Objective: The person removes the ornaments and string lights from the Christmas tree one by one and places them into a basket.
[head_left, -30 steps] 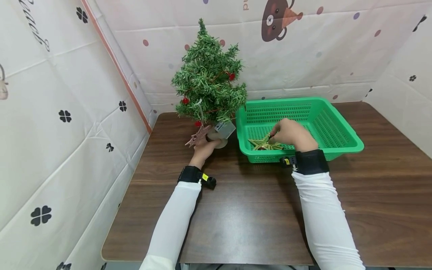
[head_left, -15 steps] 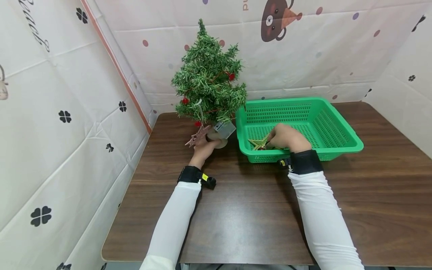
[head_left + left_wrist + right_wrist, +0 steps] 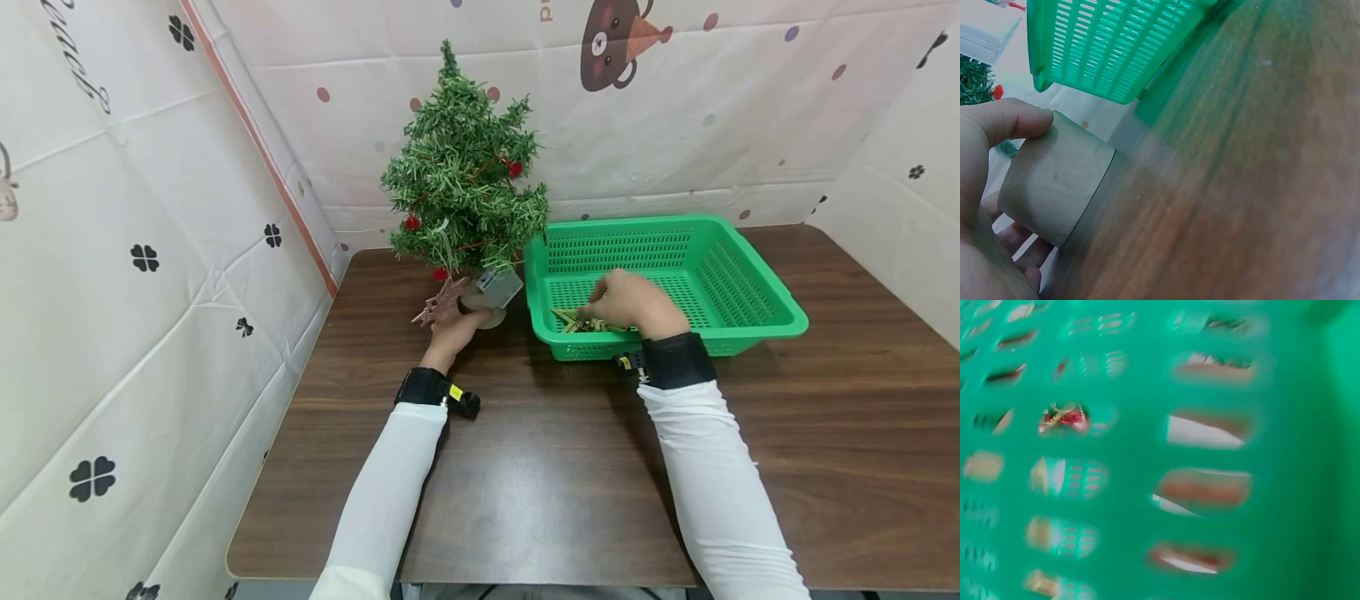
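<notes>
A small artificial Christmas tree (image 3: 465, 167) with red ornaments stands at the back left of the table. My left hand (image 3: 452, 332) grips its round wooden base (image 3: 1060, 178), thumb on one side and fingers round the other. A pink snowflake-like ornament (image 3: 437, 305) hangs low on the tree, just above that hand. Inside the green basket (image 3: 761, 337), my right hand (image 3: 632, 302) reaches down with curled fingers to gold star ornaments (image 3: 566, 319). The basket wall fills most of the right wrist view and covers those fingers; I cannot tell whether they pinch an ornament.
A silvery, box-like ornament (image 3: 501, 288) hangs between the tree's base and the basket. The brown wooden table (image 3: 540, 467) stretches in front of both arms. Printed white sheeting (image 3: 720, 133) hangs behind the table and along its sides.
My right hand has shifted slightly left and lower into the basket, its fingers now over the gold stars and covering more of them. The left hand stays on the tree's base.
</notes>
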Available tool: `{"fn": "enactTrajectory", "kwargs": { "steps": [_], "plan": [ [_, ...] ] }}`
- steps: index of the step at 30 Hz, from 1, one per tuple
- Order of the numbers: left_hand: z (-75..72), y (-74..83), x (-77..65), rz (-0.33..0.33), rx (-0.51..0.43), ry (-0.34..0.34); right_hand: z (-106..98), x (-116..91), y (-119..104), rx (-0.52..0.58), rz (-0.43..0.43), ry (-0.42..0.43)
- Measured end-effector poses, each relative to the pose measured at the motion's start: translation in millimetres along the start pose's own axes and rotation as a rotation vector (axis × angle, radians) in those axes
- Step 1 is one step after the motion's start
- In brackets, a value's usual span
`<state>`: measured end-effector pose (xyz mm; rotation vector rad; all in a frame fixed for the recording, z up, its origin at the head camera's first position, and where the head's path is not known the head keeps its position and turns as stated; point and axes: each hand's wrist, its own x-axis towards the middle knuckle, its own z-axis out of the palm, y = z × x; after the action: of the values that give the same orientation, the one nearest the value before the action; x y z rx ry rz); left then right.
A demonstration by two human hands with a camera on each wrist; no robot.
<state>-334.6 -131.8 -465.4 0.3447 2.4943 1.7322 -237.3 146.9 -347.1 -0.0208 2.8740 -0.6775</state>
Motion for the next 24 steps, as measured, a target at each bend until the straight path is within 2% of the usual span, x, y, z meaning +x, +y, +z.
{"fn": "enactTrajectory", "kwargs": {
  "steps": [7, 16, 20, 24],
  "plan": [
    [-1.1, 1.0, 0.4, 0.007, 0.005, -0.015, -6, -11, -32, 0.105, -0.119, 0.242],
    [-2.3, -0.5, 0.8, 0.002, 0.018, -0.019, -3, -24, -64, 0.167, -0.239, 0.420],
    [-2.3, -1.5, 0.7, 0.005, 0.033, -0.013, 5, -26, -80, 0.207, -0.335, 0.449],
    [-1.8, -1.2, -0.2, 0.012, 0.050, 0.003, 18, -27, -101, 0.268, -0.423, 0.391]
  ]
}}
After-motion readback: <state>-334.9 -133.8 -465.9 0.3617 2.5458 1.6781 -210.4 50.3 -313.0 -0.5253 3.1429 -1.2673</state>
